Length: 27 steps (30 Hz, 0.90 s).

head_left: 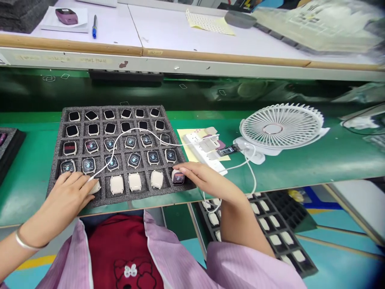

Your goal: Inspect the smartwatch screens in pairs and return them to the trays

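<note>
A grey foam tray (57, 160) lies on the green bench, its pockets filled with several small smartwatch bodies. Some screens are lit, the back rows are dark, and three in the front row lie face down. My left hand (67, 196) rests on the front left pockets, fingers curled over a white watch body (95, 186) where a white cable (120, 138) ends. My right hand (204, 178) lies at the front right corner, fingers closed on a watch with a lit screen (178, 177).
A white power strip (200, 150) with plugs and a yellow paper sit right of the tray. A white desk fan (281, 126) lies beyond it. Another tray of white watches (279, 237) sits below the bench edge. A dark tray (9, 146) is at the left.
</note>
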Available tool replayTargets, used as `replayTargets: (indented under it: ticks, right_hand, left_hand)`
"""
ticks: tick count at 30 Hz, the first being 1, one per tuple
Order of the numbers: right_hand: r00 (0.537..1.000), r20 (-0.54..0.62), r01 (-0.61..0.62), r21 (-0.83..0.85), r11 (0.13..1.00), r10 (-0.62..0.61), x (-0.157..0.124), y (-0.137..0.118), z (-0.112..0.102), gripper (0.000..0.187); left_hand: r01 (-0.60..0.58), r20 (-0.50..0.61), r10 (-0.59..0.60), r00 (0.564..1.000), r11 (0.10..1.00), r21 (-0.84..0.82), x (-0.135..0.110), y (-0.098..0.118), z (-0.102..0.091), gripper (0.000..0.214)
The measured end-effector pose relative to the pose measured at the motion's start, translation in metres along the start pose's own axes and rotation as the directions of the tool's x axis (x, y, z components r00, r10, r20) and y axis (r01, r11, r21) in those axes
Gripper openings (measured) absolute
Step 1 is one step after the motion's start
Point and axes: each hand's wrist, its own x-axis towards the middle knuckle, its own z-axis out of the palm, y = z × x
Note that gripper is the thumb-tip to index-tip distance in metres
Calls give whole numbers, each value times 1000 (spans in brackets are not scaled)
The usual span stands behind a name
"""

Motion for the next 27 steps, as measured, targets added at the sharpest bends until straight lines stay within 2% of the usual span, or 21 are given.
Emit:
replayTargets:
  ticks: [6, 10, 14, 17, 19, 21, 24, 27]
  right_hand:
    - [995, 62, 83, -86, 993, -78, 2, 1, -5, 42]
    - [995, -26, 95, -68, 993, -97, 6, 12, -1, 32]
    - [968, -240, 37, -158, 987, -75, 5, 7, 13, 25]
    - [936, -322, 99, -144, 985, -141, -1, -17, 30, 25]
    - [931, -307, 161, -137, 977, -197, -5, -34, 44, 25]
    - [932, -267, 188, -217, 958, -243, -8, -44, 55, 25]
    - [947, -187, 186, -347, 919, -263, -7, -45, 63, 21]
    - [958, -136, 179, -406, 896, -253, -1, -39, 62, 17]
  left_hand:
    - [135, 24, -141, 990, 975, 177, -3, 21, 4, 34]
    - [207, -24, -206, 978, 955, 212, -5, 33, -1, 44]
    - [245, -94, -239, 966, 967, 61, -11, 25, -8, 32]
    - [233, -85, -247, 965, 961, -149, -17, 10, -9, 25]
    - [241, -87, -270, 959, 936, -255, -19, 4, -9, 24]
    - [256, -67, -289, 955, 916, -308, -20, 3, -8, 24]
    - [248, -18, -272, 962, 902, -354, -18, 5, -8, 22]
    - [214, 21, -224, 974, 897, -388, -14, 5, -5, 22]
